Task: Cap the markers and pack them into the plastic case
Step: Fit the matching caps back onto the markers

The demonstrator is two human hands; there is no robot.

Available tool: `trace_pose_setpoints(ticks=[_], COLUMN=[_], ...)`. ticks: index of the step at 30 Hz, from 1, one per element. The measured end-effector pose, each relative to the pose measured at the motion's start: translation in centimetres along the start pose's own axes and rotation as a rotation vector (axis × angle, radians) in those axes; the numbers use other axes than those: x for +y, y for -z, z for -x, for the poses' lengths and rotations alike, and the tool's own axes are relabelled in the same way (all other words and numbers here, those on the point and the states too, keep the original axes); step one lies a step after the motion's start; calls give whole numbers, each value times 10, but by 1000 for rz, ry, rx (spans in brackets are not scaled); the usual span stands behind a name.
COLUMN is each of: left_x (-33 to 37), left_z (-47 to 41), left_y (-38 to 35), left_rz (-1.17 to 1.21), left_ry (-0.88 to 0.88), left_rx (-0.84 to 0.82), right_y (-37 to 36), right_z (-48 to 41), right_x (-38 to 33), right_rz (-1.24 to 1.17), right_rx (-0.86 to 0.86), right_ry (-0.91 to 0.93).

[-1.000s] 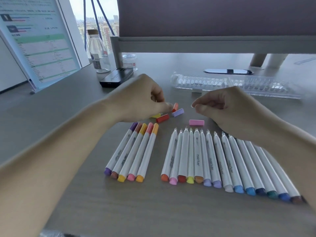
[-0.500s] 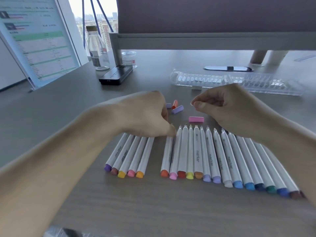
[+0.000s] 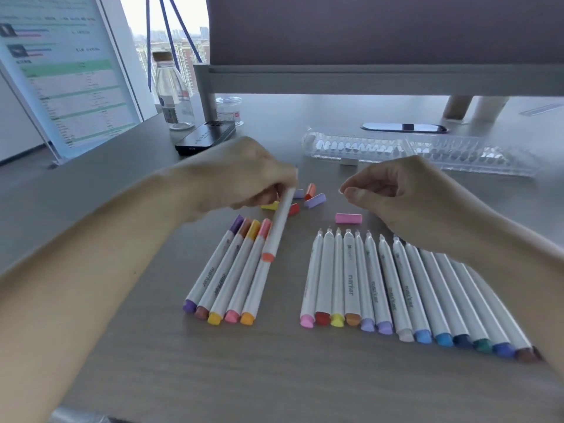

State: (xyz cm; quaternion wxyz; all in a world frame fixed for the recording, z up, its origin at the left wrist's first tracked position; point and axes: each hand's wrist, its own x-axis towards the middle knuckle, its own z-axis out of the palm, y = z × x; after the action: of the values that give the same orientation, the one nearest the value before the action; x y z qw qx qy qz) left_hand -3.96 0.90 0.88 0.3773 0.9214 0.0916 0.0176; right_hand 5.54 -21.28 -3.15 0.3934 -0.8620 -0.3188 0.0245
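Left hand grips an orange marker off the desk; right hand curls empty. Capping step: next needs the orange cap pressed onto its tip

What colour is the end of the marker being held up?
Orange, in the head view: the lower end of the marker that the left hand grips.

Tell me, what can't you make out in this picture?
All in the head view:
- Tip of the orange marker: buried in the left hand.
- Whether the right hand pinches anything: its curled fingers cover the spot.
- Yellow cap: mostly behind that marker.
- Screen text: blurred.
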Motion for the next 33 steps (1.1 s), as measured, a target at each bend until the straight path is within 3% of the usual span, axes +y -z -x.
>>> trace_pose_setpoints(ticks=[5,11,17,21,33], left_x=[-31,-46,-43,-43,-42], left_z=[-5,-8,-8,-8,-7], left_y=[0,-5,-5,-4,-3], left_rz=[348,401,443,475,495], left_ry=[-177,-250,-225,-215,-206], left_rx=[108,114,169,156,157], right_y=[-1,-6,-15,-23,-24], right_z=[2,-4,-53,-74,-81], right_x=[-4,-19,-42,-42,-39], right_rz=[30,99,344,384,401], right_rx=[7,-13,-120,-216,-225], right_ry=[14,8,0,-61,-21])
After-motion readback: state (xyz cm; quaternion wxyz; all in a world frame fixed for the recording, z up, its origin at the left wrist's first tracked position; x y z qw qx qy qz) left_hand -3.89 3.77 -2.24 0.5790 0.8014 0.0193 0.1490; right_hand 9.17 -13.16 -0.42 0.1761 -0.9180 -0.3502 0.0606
